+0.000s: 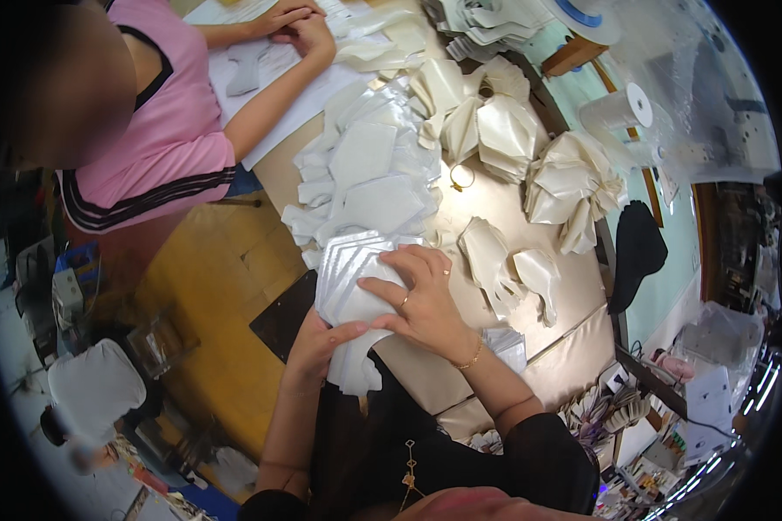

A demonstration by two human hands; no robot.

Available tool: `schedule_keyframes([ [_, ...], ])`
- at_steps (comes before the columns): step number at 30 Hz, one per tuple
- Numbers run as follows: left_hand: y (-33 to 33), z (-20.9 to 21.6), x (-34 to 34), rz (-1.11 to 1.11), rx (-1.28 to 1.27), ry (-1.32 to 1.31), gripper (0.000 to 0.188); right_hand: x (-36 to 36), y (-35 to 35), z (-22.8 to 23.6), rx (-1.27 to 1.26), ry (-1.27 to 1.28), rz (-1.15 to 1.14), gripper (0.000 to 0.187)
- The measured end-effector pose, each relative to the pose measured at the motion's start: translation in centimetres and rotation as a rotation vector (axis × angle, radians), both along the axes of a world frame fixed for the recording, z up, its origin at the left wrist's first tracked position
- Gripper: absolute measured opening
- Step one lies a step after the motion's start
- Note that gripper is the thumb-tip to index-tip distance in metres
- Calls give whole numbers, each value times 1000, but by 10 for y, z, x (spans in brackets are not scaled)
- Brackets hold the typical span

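Observation:
A fanned stack of thin white cut-out pieces [343, 265], with a narrow tail at its lower end, rests between my hands at the near edge of the table. My left hand [313, 343] grips its near left side, thumb on top and the other fingers hidden underneath. From the right, my right hand [427, 304] lies over the top sheets, its fingers bent onto their right edge and its thumb close to the left thumb. Just beyond, a spread pile of similar white pieces [365, 161] covers the table.
Cream bundles [506, 130] and loose cream pieces [487, 256] lie on the beige tabletop [443, 378], near a small yellow ring [461, 177]. Spools [617, 106] stand at the far right. A person in pink [178, 95] sits at the left, hands together on papers.

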State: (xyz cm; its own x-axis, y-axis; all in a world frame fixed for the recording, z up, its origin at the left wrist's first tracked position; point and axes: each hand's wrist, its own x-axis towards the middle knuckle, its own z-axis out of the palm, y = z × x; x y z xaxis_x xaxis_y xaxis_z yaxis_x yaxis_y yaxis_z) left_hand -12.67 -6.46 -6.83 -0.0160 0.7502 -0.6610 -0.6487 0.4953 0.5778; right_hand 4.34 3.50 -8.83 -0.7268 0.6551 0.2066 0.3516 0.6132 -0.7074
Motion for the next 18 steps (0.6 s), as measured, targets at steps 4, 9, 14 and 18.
schedule_keyframes([
  [4, 1, -4, 1, -52, -41, 53, 60, 8, 7, -1, -263, 219, -228, 39],
  [9, -3, -16, 2, -43, -65, -13, 63, 8, 44, -9, -309, 177, -576, 27],
  [14, -12, -20, 4, 8, -68, -128, 63, -20, 85, -28, -239, 110, -522, 23],
  [18, -17, -17, 3, 28, -95, -146, 59, -26, 95, -29, -253, 200, -568, 21],
])
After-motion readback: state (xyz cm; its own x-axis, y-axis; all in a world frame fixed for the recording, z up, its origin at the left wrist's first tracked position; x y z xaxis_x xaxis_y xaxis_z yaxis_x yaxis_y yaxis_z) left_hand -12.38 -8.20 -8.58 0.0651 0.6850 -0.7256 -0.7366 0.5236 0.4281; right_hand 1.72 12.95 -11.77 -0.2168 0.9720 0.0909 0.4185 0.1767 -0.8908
